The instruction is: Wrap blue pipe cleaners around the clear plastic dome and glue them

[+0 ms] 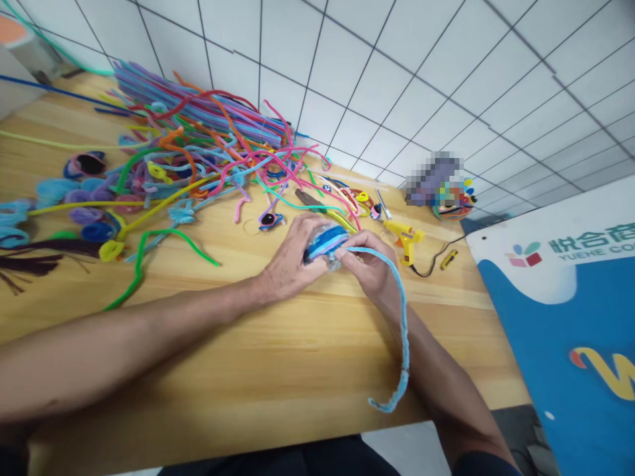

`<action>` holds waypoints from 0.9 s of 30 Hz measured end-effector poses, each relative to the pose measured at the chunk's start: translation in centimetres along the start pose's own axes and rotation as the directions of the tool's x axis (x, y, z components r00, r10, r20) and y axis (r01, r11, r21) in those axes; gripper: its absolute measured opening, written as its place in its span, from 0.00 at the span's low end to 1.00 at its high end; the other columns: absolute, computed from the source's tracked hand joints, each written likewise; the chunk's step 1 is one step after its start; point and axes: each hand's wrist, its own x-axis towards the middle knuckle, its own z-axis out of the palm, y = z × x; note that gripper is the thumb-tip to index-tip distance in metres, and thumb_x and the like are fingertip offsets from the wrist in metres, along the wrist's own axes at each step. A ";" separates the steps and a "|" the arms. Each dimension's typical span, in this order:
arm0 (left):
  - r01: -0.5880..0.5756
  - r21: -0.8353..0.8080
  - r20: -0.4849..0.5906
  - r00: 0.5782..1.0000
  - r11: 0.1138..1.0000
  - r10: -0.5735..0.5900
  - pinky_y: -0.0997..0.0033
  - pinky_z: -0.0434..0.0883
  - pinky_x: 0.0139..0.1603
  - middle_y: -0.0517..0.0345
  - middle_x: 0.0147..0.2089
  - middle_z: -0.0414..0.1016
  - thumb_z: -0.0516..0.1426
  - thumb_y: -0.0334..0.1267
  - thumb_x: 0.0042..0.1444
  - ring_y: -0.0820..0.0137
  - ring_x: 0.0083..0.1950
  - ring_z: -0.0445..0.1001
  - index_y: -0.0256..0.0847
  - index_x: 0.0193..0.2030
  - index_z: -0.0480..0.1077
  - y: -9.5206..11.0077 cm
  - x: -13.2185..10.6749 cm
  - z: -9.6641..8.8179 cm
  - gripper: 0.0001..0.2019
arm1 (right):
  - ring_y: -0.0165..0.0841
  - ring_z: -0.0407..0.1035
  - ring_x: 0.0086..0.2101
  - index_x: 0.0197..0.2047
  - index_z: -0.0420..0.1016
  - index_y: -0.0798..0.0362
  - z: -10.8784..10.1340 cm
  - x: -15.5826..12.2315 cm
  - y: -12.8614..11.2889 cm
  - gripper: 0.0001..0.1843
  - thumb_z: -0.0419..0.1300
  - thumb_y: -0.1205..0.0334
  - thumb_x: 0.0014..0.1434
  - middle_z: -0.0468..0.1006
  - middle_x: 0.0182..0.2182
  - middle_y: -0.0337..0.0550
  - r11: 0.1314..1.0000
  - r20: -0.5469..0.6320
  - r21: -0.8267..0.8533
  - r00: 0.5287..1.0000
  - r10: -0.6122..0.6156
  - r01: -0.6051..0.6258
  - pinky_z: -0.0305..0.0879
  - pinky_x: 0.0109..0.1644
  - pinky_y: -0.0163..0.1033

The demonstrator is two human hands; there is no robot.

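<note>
My left hand (292, 258) is closed around a small rounded piece (327, 243) banded in dark and light blue fuzzy strips, with some clear plastic showing at its edge. At its right side, my right hand (370, 264) pinches a light blue pipe cleaner (403, 317) between thumb and finger. One end of this pipe cleaner meets the banded piece, and the other curves down past my right forearm to a hooked tip. Whether that end is fixed to the piece is hidden by my fingers.
A heap of coloured pipe cleaners (198, 119) covers the back left of the wooden table (297, 357). A yellow glue gun (405, 239) and a yellow cutter (449, 260) lie at right, before a blue-white board (560, 317). A green pipe cleaner (141, 258) lies at left.
</note>
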 end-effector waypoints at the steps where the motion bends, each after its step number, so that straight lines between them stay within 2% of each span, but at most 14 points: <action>1: 0.002 -0.001 0.001 1.000 1.000 -0.002 0.44 0.72 0.73 0.46 0.67 0.70 0.61 0.36 0.63 0.53 0.71 0.70 0.47 0.69 0.64 0.0 0.0 0.0 0.27 | 0.33 0.72 0.30 0.33 0.79 0.47 0.0 0.0 0.0 0.08 0.72 0.55 0.57 0.81 0.29 0.36 1.000 0.002 -0.001 1.000 0.003 -0.003 0.69 0.35 0.40; 15: 0.007 0.004 0.015 1.000 1.000 -0.007 0.43 0.71 0.74 0.45 0.67 0.70 0.62 0.37 0.65 0.52 0.72 0.70 0.48 0.69 0.63 0.1 0.0 -0.1 0.27 | 0.33 0.72 0.30 0.33 0.78 0.47 0.0 0.0 0.0 0.12 0.75 0.51 0.56 0.81 0.29 0.36 1.000 -0.005 0.001 1.000 0.027 -0.027 0.69 0.35 0.40; 21: 0.036 0.009 0.024 0.999 0.999 -0.036 0.43 0.71 0.74 0.45 0.68 0.70 0.63 0.40 0.65 0.52 0.72 0.69 0.49 0.70 0.63 0.0 -0.1 -0.2 0.27 | 0.33 0.71 0.31 0.36 0.76 0.46 0.3 -0.3 0.0 0.12 0.72 0.51 0.60 0.79 0.31 0.36 0.999 -0.001 -0.030 0.999 0.033 -0.033 0.70 0.38 0.42; 24: 0.039 -0.008 0.032 0.999 0.999 -0.039 0.42 0.70 0.74 0.45 0.68 0.70 0.63 0.40 0.66 0.52 0.72 0.69 0.49 0.70 0.63 0.0 -0.1 -0.3 0.27 | 0.34 0.73 0.36 0.40 0.75 0.46 0.4 -0.5 0.0 0.13 0.73 0.52 0.59 0.79 0.36 0.38 0.998 -0.055 -0.047 0.998 0.027 -0.030 0.72 0.44 0.43; 27: 0.048 -0.016 0.033 0.998 0.999 -0.047 0.42 0.70 0.75 0.44 0.69 0.70 0.62 0.40 0.66 0.51 0.73 0.68 0.48 0.70 0.63 0.0 -0.2 -0.4 0.28 | 0.39 0.75 0.46 0.48 0.75 0.45 0.5 -0.6 0.5 0.19 0.74 0.52 0.58 0.79 0.45 0.42 0.999 -0.114 -0.042 0.993 0.022 -0.027 0.74 0.56 0.48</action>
